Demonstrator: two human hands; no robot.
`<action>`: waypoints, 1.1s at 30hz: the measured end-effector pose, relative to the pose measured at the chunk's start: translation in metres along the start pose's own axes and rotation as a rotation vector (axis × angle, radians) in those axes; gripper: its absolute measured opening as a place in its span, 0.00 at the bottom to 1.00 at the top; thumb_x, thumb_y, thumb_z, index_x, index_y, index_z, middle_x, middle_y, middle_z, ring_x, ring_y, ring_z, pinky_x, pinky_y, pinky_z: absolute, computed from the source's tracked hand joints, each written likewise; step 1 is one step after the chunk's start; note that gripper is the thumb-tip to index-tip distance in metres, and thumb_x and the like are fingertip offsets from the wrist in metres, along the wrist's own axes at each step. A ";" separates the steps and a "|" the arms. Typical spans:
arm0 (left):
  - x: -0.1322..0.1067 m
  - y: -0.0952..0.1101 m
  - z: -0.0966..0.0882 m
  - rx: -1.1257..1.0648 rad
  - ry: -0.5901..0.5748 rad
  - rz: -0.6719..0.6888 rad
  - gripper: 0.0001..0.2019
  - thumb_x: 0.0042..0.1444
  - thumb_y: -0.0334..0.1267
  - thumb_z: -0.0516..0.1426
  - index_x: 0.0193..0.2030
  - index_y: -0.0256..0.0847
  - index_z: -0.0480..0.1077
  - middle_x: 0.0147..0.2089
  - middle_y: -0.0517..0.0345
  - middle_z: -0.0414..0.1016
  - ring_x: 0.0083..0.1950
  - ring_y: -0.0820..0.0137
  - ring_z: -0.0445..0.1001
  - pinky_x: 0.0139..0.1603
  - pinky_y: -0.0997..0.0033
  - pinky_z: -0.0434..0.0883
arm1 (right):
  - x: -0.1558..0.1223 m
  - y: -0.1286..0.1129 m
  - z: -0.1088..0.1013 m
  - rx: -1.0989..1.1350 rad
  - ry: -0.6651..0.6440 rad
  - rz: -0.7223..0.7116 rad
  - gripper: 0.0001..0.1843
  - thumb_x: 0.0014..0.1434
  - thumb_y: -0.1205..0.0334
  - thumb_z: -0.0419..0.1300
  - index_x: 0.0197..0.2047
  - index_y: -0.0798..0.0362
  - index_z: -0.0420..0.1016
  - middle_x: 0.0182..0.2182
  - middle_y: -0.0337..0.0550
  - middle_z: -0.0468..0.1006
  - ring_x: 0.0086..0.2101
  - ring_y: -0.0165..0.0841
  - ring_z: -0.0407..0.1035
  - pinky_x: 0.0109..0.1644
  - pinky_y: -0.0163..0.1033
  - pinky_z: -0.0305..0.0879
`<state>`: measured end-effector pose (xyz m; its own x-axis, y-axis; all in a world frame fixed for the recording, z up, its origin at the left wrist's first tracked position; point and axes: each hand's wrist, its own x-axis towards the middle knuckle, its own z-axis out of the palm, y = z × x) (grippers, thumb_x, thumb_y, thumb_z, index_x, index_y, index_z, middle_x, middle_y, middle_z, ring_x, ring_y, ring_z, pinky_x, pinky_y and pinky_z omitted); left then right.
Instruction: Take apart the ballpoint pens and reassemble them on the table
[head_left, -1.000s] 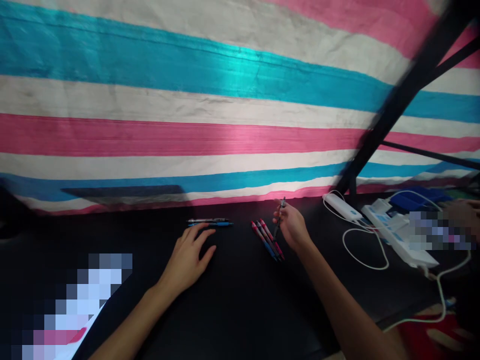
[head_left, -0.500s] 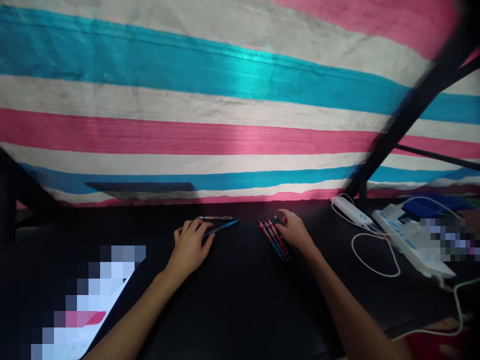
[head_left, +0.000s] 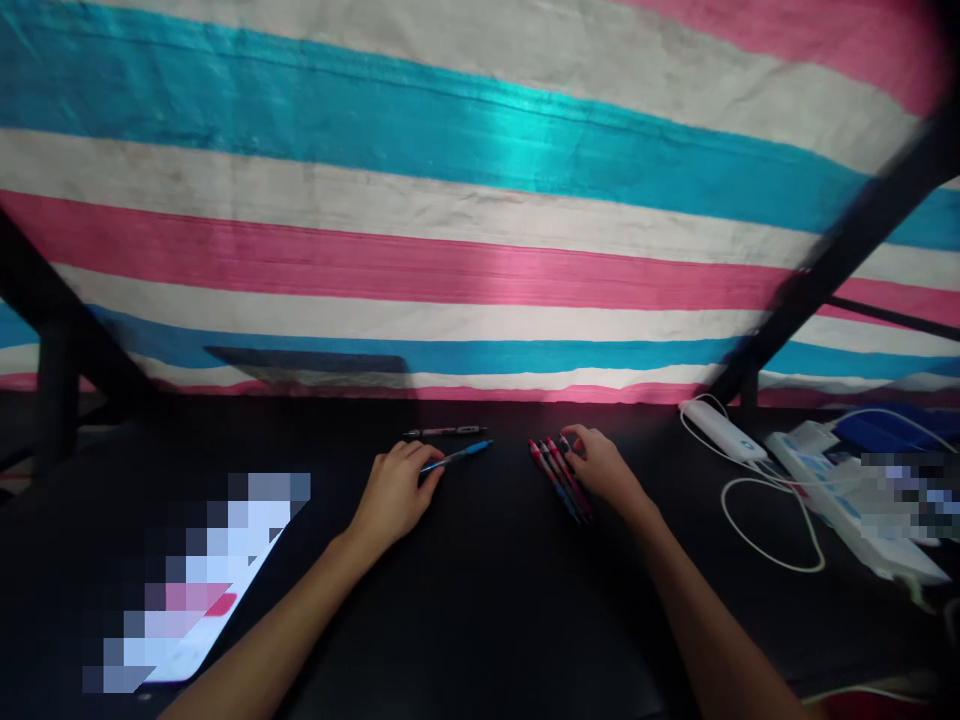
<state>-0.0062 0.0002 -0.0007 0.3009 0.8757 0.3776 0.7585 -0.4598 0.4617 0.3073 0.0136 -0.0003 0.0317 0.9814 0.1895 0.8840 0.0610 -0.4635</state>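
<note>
My left hand [head_left: 401, 490] has its thumb and fingertips closed on the near end of a blue pen [head_left: 465, 453], which lies slanted on the black table. Just behind it is a dark pen [head_left: 448, 432] with a clear or silvery part, lying nearly level. To the right, several pens with red and white upper parts [head_left: 553, 462] lie side by side, their lower ends pointing toward me. My right hand [head_left: 604, 468] pinches the rightmost pen [head_left: 568, 448] of this row near its far end; the palm partly hides that pen.
A lit tablet or phone screen [head_left: 259, 550], partly blurred out, lies at left. On the right are a white power bank [head_left: 724, 430], a white cable [head_left: 772, 565] and a power strip [head_left: 862, 530]. A striped sheet [head_left: 480, 270] hangs behind, between dark slanted bars [head_left: 810, 270].
My left fingers, spread over the blue pen before, have drawn together on its near end. My right thumb and forefinger have come closer together at the row. The view has shifted slightly.
</note>
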 end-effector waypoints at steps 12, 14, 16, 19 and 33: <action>0.002 0.003 -0.007 -0.314 0.074 -0.155 0.13 0.56 0.46 0.55 0.42 0.42 0.75 0.43 0.55 0.79 0.45 0.61 0.75 0.46 0.63 0.69 | -0.002 -0.004 -0.005 -0.004 -0.017 0.007 0.19 0.52 0.68 0.60 0.49 0.56 0.72 0.37 0.48 0.71 0.35 0.34 0.67 0.42 0.38 0.61; 0.001 0.003 -0.006 -0.315 0.069 -0.157 0.14 0.56 0.47 0.55 0.42 0.42 0.75 0.43 0.55 0.79 0.45 0.61 0.75 0.46 0.62 0.69 | -0.001 -0.002 -0.005 -0.004 -0.023 -0.001 0.17 0.53 0.67 0.60 0.48 0.56 0.73 0.37 0.48 0.72 0.36 0.35 0.67 0.42 0.38 0.60; 0.001 0.003 -0.006 -0.316 0.059 -0.166 0.14 0.56 0.47 0.55 0.42 0.43 0.75 0.43 0.55 0.79 0.44 0.61 0.75 0.46 0.62 0.69 | -0.002 -0.002 -0.006 -0.001 -0.026 -0.002 0.16 0.53 0.65 0.60 0.47 0.55 0.73 0.37 0.48 0.73 0.36 0.35 0.67 0.41 0.38 0.60; 0.000 0.002 -0.005 -0.331 0.044 -0.183 0.15 0.56 0.48 0.55 0.43 0.43 0.75 0.43 0.55 0.79 0.43 0.62 0.76 0.45 0.63 0.70 | -0.003 -0.004 -0.008 -0.003 -0.033 0.003 0.16 0.52 0.62 0.62 0.46 0.54 0.74 0.35 0.47 0.73 0.35 0.35 0.67 0.40 0.38 0.60; 0.000 0.001 -0.004 -0.356 0.024 -0.215 0.17 0.54 0.51 0.56 0.42 0.42 0.76 0.42 0.55 0.79 0.42 0.61 0.76 0.45 0.64 0.70 | -0.009 -0.011 -0.006 -0.015 -0.062 0.017 0.26 0.46 0.49 0.68 0.47 0.52 0.75 0.34 0.47 0.72 0.35 0.37 0.66 0.40 0.39 0.59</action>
<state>-0.0074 -0.0012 0.0027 0.1407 0.9556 0.2590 0.5538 -0.2928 0.7795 0.2997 0.0027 0.0083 0.0185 0.9916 0.1279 0.8906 0.0418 -0.4528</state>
